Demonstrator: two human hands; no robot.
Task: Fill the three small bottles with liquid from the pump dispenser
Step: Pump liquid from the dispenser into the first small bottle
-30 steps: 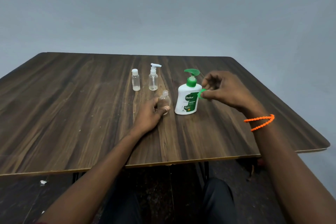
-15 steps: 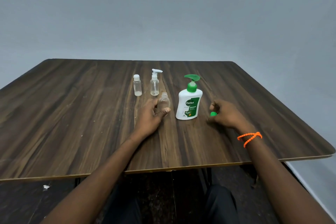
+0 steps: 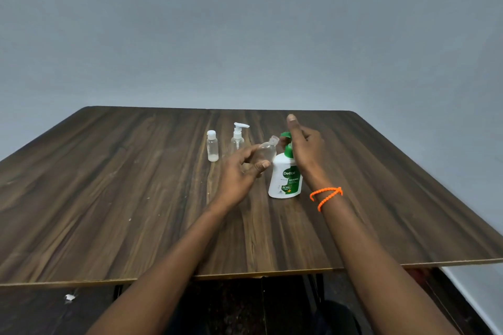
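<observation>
Two hands up: my left hand (image 3: 239,171) pinches a tilted small clear bottle (image 3: 266,151) beside the pump dispenser (image 3: 284,179). Right hand (image 3: 306,148) rests flat-fingered over its green pump, gripping nothing.

The left hand (image 3: 239,174) grips a small clear bottle (image 3: 266,152), tilted with its neck toward the green pump head of the dispenser (image 3: 285,179). The right hand (image 3: 306,148) rests over that pump head, fingers extended. Beyond the left hand, two more small bottles (image 3: 212,146) (image 3: 238,139) stand upright on the tabletop (image 3: 109,185).
</observation>
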